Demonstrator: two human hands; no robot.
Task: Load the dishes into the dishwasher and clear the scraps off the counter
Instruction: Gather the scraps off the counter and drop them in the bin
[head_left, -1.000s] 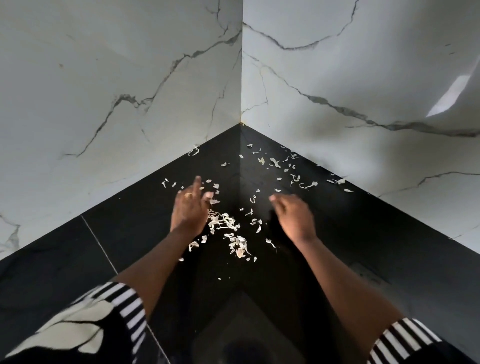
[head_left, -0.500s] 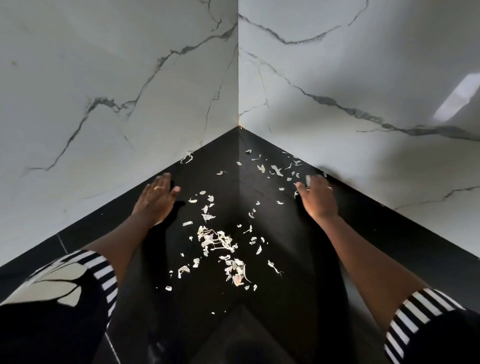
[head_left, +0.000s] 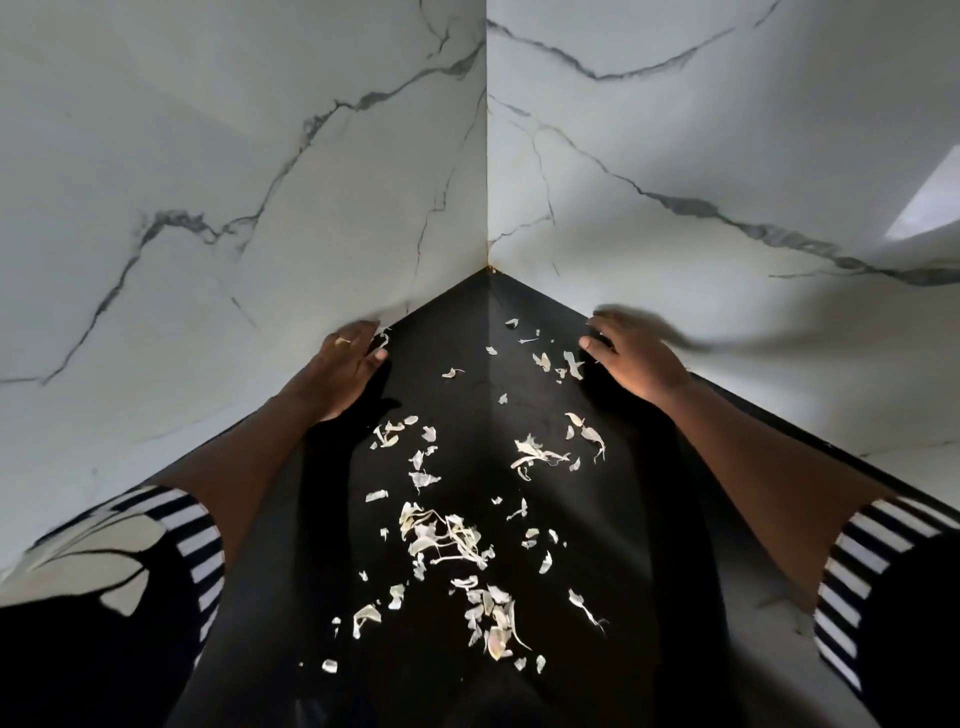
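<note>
Left hand (head_left: 340, 371) flat, fingers straight, at the left wall edge of the bench (head_left: 623, 519) near its back corner. Right hand (head_left: 641, 364) at the right wall edge; fingers blurred, grip cannot be told. Pale peel scraps (head_left: 447, 535) lie scattered between the hands, from the back corner to mid-bench.

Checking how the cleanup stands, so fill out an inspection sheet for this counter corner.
Surface: glossy black counter, corner section, strewn with scraps.
Job's things: pale peel scraps scattered from the corner toward the person, thickest in the middle; no dishes or dishwasher in view.
Clutter: nothing seen.
Hands: left hand flat at the foot of the left wall, ring on one finger; right hand blurred, fingers spread at the foot of the right wall; neither visibly holds anything.
Cables: nothing seen.
Surroundings: white marble walls with grey veins; striped sleeves.
</note>
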